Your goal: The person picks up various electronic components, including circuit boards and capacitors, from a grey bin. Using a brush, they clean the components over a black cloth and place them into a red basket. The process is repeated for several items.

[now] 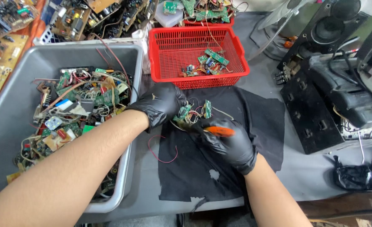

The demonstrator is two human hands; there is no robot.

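Small green circuit boards [194, 112], tangled in thin wires, sit at the centre of the frame, just below the red basket and above a black cloth. The left hand [163, 103], in a black glove, has its fingers closed around the left end of the bundle, pinching it in place. The right hand [230, 143], also in a black glove, has its fingers wrapped around an orange-handled tool [219, 131] whose tip points toward the boards; the tip itself is hidden among the wires. Risk, as a judgement: the tool could slip off the small parts and jab the glove of the holding hand, since the two hands are very close together, and loose wires could snag and drag the bundle sideways. A stray red wire [163, 151] lies on the black cloth [253, 126] just below the left wrist and might catch on a sleeve or arm. The red basket [198, 52], upper centre, holds a few more green boards and stands just beyond the hands, near enough to bump. A large grey tub [14, 113] full of scrap boards fills the left side, its rim under the left forearm. Black equipment [324, 109] crowds the right. Open room lies mainly on the cloth, lower centre, between the forearms.
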